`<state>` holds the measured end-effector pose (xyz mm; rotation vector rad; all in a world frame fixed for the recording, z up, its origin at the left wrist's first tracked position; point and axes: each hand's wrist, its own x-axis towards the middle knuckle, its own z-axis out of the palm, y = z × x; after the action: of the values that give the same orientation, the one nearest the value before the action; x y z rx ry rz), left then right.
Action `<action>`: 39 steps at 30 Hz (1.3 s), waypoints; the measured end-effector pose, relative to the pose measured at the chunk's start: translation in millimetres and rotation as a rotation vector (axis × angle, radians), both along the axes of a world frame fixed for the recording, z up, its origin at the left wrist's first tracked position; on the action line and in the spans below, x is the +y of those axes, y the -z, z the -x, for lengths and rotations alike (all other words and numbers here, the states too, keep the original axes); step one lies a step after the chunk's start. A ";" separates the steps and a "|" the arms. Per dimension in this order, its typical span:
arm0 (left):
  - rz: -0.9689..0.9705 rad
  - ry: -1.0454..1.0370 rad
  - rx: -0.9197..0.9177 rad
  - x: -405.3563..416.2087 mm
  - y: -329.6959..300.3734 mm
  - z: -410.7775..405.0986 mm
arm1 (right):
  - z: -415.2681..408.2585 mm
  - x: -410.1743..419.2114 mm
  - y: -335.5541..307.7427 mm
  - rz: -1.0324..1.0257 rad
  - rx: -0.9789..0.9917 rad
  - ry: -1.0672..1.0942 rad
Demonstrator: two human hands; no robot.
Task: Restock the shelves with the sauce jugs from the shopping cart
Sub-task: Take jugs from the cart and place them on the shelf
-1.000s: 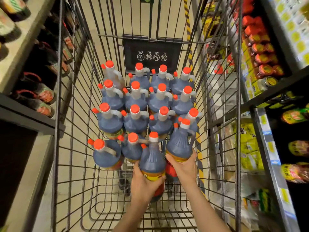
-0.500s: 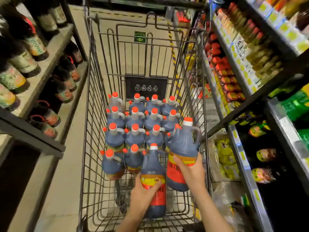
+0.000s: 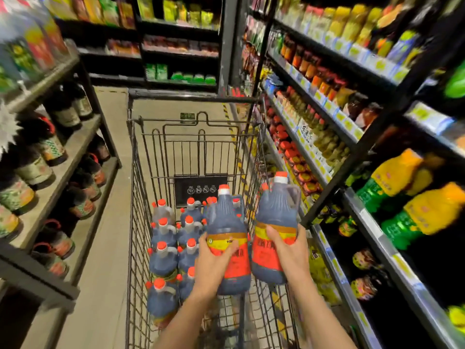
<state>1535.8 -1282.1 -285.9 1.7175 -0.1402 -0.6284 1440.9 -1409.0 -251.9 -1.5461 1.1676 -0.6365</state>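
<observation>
Dark jugs held: we grip two, left hand (image 3: 214, 263) on one jug (image 3: 227, 238), right hand (image 3: 289, 250) on the other jug (image 3: 276, 222), fingers curled round each.
Cart (image 3: 141, 222): about ten red-capped jugs (image 3: 161, 258) standing.

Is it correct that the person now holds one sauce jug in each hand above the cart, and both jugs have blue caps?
Not quite: the head view shows the caps are red-orange, not blue. The left hand holds one jug and the right hand the other jug, both above the cart.
</observation>
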 end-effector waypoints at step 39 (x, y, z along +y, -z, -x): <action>0.814 1.209 0.008 123.8 -274.3 425.1 | 461.6 361.5 -256.5 0.590 -0.682 1.210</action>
<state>1110.7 -1158.4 -11.6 0.6864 -1.2965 -1.2133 979.3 -1047.5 4.6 -0.7238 1.3236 -2.2531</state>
